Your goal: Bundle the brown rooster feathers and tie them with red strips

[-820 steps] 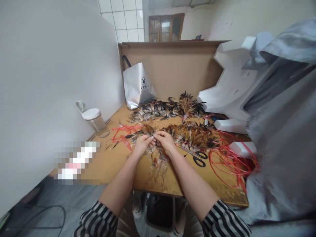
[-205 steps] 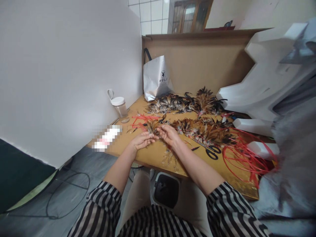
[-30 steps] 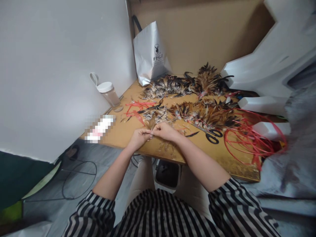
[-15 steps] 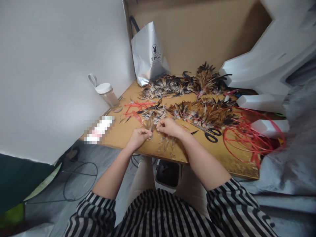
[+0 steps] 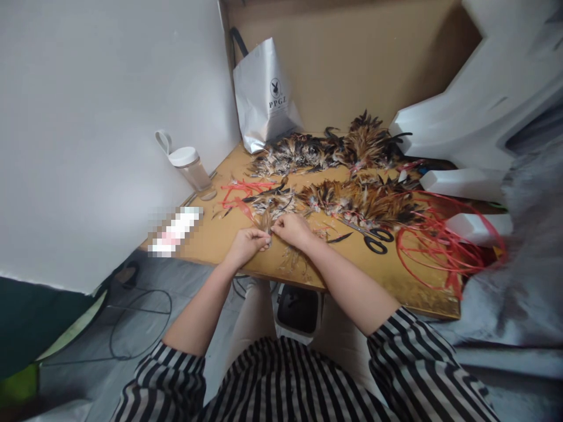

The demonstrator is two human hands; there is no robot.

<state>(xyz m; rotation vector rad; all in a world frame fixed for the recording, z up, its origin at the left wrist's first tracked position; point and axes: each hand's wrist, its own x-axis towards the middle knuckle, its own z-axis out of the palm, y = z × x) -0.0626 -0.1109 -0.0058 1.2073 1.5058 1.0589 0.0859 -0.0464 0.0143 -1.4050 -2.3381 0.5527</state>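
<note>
My left hand (image 5: 247, 244) and my right hand (image 5: 292, 229) meet over the near edge of a wooden table (image 5: 211, 237). Both pinch a small bunch of brown feathers (image 5: 265, 221) that fans upward from the fingertips. The fingers of both hands are closed on its base. Loose feathers (image 5: 294, 258) lie on the table just below my right hand. More feather bundles (image 5: 365, 202) spread across the table behind my hands, with another row (image 5: 325, 149) farther back.
Black scissors (image 5: 373, 239) lie right of my hands, beside a tangle of red cord (image 5: 440, 249). Red strips (image 5: 240, 193) lie left. A lidded jar (image 5: 191, 170) and a silver bag (image 5: 264, 97) stand by the wall. White foam blocks (image 5: 461, 181) sit right. A bin (image 5: 299, 308) is under the table.
Half a second ago my hands were slightly apart; now the right hand has come back to the left and both pinch the feather bunch together. The view barely moved.
</note>
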